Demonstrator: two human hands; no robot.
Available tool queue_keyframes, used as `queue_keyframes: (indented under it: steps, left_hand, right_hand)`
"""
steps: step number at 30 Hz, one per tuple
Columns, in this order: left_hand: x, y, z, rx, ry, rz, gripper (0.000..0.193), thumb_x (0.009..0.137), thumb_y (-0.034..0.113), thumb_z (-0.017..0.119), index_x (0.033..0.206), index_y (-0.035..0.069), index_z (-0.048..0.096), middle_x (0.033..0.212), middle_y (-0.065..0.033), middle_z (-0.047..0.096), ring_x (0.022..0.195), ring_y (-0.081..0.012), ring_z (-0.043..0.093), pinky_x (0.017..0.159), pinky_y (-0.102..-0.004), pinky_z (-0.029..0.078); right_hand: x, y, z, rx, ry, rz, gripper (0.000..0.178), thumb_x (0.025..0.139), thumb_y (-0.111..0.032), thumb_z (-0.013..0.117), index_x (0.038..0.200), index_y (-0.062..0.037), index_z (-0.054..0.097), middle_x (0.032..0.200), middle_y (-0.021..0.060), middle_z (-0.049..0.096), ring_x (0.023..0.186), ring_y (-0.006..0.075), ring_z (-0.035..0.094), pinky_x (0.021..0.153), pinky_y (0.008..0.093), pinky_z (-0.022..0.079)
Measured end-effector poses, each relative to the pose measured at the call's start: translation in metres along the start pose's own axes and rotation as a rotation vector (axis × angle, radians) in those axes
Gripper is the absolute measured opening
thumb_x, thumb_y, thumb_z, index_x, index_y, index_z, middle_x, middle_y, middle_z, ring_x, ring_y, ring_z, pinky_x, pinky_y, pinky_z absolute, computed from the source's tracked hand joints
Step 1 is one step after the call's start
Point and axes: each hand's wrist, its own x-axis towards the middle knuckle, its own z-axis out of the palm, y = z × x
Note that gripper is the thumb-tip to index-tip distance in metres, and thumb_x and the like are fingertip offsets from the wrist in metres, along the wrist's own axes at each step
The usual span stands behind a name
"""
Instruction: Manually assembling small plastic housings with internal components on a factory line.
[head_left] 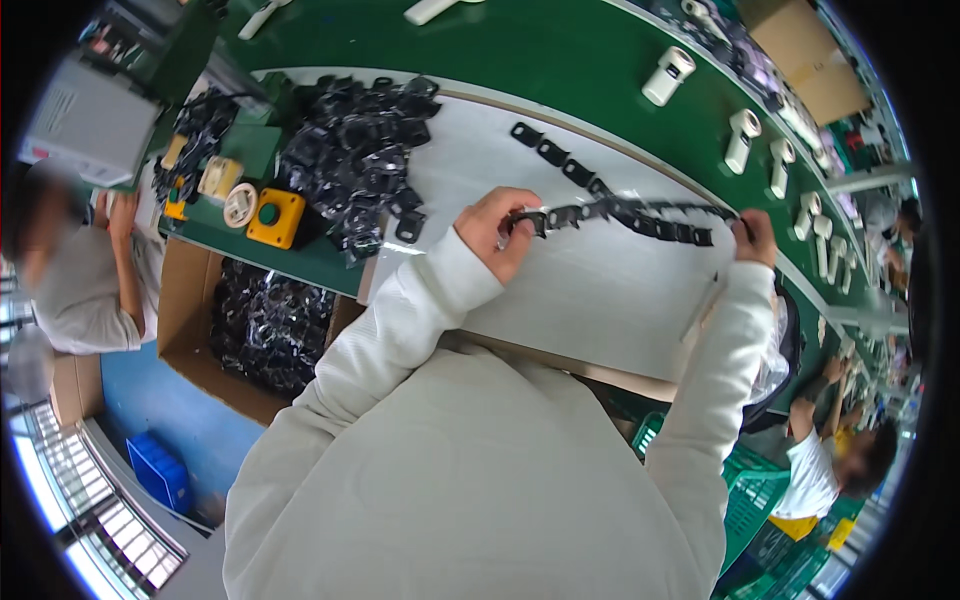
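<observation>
As both white sleeves stretch out over the bench (560, 300), the left hand (498, 235) pinches one end of a black strip (565, 214), thumb against curled fingers, and away to the right, the right hand (754, 238) closes around what looks like its other end! So the strip spans the gap between them, above the pale bench top, crossing a row of black pieces (552, 152) laid out on a slant; whether the two touch, I can't tell.

What does good work call for here? Gentle, even tension, I'd say: both ends at one height, no twist, a light grip so the links don't bend. Lifting clear of that row looks wise too, since a snag would drag it out of line.

Now the containers! Down by the bench's left edge sits a cardboard box (190, 325), flaps apart, well stocked with glossy black parts (268, 320). Over on the right, a green basket (745, 490), its contents too hard to make out. Up on the bench, a big loose heap of black pieces (350, 150) rises beside a yellow button box (275, 218). And farther out, the green belt (560, 60), carrying white devices (668, 76) well apart from one another!
</observation>
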Motion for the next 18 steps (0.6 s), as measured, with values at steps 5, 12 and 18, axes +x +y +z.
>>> queue_keyframes:
  steps: [5, 12, 18]
  left_hand:
    - [-0.029, 0.013, -0.037, 0.145, -0.128, -0.1, 0.026, 0.077, 0.004, 0.061, 0.103, 0.009, 0.062, 0.085, -0.0045, 0.066, 0.07, -0.0209, 0.058, 0.065, -0.031, 0.047]
    - [-0.052, -0.008, -0.035, 0.493, -0.16, 0.084, 0.023, 0.078, 0.011, 0.064, 0.101, 0.01, 0.062, 0.09, -0.0082, 0.064, 0.072, -0.0286, 0.061, 0.068, -0.0356, 0.05]
    - [-0.053, -0.024, -0.046, 0.309, -0.197, 0.079, 0.027, 0.078, 0.009, 0.064, 0.105, 0.01, 0.062, 0.083, -0.0058, 0.063, 0.068, -0.0257, 0.059, 0.07, -0.0358, 0.045]
  right_hand:
    - [-0.036, -0.05, -0.035, -0.116, -0.44, 0.132, 0.021, 0.078, 0.005, 0.055, 0.096, -0.0053, 0.059, 0.085, 0.0054, 0.062, 0.076, 0.0175, 0.056, 0.074, 0.0274, 0.046]
    - [-0.092, -0.091, -0.008, -0.583, -0.138, 0.143, 0.035, 0.078, -0.008, 0.063, 0.113, -0.0146, 0.063, 0.104, 0.012, 0.059, 0.077, 0.0249, 0.058, 0.067, 0.0328, 0.05]
    - [-0.171, -0.154, 0.03, -0.45, 0.119, 0.449, 0.021, 0.083, -0.013, 0.065, 0.103, -0.0101, 0.062, 0.073, 0.0079, 0.058, 0.06, 0.0207, 0.053, 0.057, 0.0331, 0.047]
